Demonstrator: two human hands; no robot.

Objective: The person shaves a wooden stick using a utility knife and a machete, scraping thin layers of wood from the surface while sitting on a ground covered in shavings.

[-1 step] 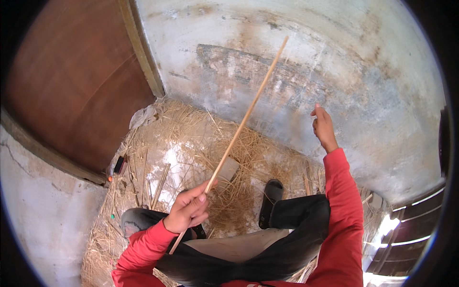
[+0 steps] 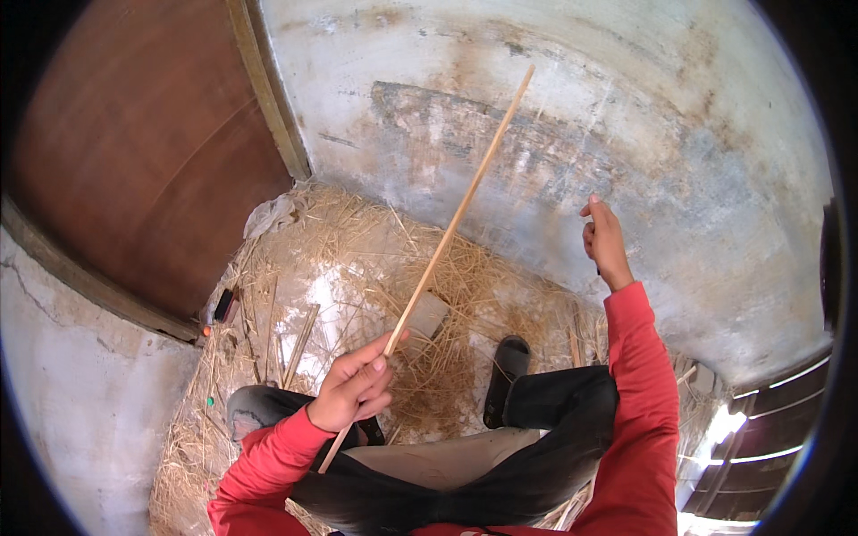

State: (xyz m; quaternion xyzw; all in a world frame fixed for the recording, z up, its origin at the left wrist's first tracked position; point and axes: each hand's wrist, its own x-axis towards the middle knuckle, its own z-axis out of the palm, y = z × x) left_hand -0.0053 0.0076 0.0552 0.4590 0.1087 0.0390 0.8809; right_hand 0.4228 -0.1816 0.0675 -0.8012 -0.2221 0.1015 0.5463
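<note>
A long, thin strip of pale wood (image 2: 465, 201) slants across the view, its far tip up in front of the wall and its near end over my left thigh. My left hand (image 2: 355, 386) is closed on it near the lower end, thumb and fingers pinching it. My right hand (image 2: 607, 239) is raised apart from the strip, to its right. Its fingers are curled with the thumb or forefinger tip pointing up. A small dark edge shows under that hand by the wrist; what it belongs to, if held, is hidden.
Straw shavings (image 2: 438, 375) litter the floor around my feet, with a pale block (image 2: 426, 315) among them. A stained, pale wall (image 2: 715, 214) rises ahead. At the left stands a brown door panel (image 2: 152, 152); a small dark object (image 2: 223, 305) lies near its foot.
The strip's far tip has shifted very slightly left. My right hand has turned a little, and a dark edge now shows beneath it near the wrist.
</note>
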